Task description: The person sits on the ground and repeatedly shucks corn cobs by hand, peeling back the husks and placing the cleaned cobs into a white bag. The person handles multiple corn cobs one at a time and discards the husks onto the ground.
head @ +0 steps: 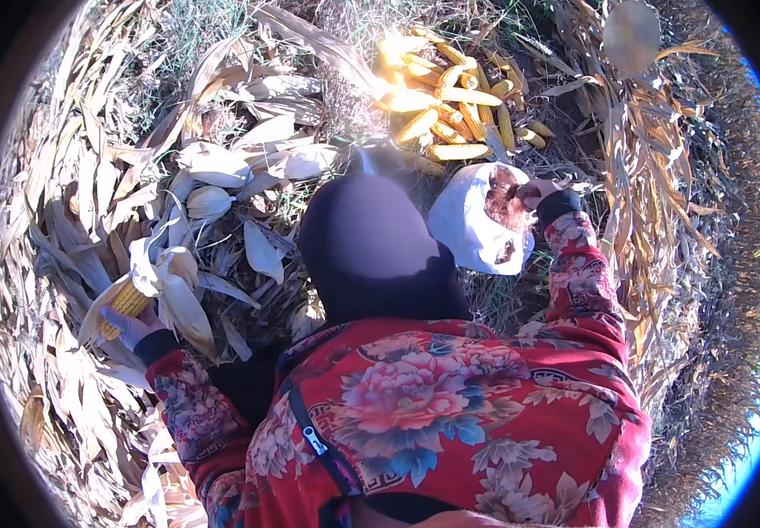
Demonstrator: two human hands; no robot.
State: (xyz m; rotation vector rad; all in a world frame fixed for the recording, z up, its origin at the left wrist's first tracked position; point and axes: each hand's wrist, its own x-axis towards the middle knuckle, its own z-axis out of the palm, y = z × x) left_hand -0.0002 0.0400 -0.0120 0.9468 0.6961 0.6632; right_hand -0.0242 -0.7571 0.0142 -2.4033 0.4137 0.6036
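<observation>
At the left, my left hand (pixel 134 325) holds an ear of yellow corn (pixel 130 301), its pale dry husk (pixel 182 297) peeled open around it and hanging to the right. My right hand (pixel 537 193) is at the upper right, fingers bent against the reddish-brown fibrous stuff (pixel 504 198) in the opening of a white bag-like thing (pixel 462 214). Whether the fingers grip it cannot be told. A heap of bare yellow corn ears (pixel 465 99) lies beyond it, partly washed out by glare. Ears in their husks (pixel 215 165) lie at the upper left.
Dry husks and leaves (pixel 63 264) cover the ground at the left. A dark, rounded clothed form (pixel 373 244) fills the middle between my arms. Dry corn leaves (pixel 650 171) stand along the right, with grass (pixel 182 39) at the top.
</observation>
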